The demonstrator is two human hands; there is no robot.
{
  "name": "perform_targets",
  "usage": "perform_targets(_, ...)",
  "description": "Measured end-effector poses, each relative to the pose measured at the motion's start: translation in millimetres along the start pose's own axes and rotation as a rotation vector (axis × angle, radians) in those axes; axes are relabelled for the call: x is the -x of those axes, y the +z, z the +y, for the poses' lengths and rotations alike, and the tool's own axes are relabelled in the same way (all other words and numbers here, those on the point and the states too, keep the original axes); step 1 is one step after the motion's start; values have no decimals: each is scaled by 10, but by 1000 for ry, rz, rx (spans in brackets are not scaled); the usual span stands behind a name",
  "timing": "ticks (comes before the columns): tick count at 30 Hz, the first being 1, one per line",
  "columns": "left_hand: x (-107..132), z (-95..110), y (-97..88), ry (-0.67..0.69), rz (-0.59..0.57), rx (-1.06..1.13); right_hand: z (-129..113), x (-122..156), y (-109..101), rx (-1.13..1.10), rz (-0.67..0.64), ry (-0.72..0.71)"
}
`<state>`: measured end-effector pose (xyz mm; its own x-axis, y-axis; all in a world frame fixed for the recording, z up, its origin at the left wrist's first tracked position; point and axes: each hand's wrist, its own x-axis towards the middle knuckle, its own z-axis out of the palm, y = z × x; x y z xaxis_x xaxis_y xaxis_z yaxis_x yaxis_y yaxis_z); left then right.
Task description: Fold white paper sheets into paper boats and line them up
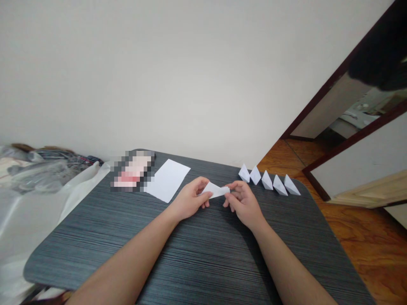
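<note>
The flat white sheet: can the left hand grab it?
Probably yes. The sheet lies just beside the left hand, with only bare table between. But it pinches a folded paper with the right hand, so it would need to let go first.

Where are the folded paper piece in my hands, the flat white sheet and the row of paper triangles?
folded paper piece point(217, 190): head view, its bare middle.
flat white sheet point(167, 180): head view, its centre.
row of paper triangles point(267, 181): head view, the middle triangle's face.
</note>
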<state>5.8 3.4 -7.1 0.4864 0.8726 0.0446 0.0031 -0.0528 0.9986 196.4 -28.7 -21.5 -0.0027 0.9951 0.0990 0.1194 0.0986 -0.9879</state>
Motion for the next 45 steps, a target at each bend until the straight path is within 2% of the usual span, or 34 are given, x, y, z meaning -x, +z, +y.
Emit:
perform_targets(5, 0, -7, -12, 4, -7, -13, 3, -1, -11, 29, -17, 10)
perform_targets(25, 14, 20, 3, -12, -32, -24, -77, 27, -29, -126, -154, -37)
perform_targets(29, 12, 22, -1, -18, -38, -24, -75, 33, -48, -60, -119, -70)
perform_targets(35, 9, 18, -5, -24, -49, -15, -45, 19, -61, 174, -45, -108)
perform_targets(40, 1, 3, -12, -25, -44, -7, 4, 5, -49, 167, -12, -74)
perform_targets(45, -10, 6, -13, -14, -54, 11, 29, 0, -51, 178, -70, -51)
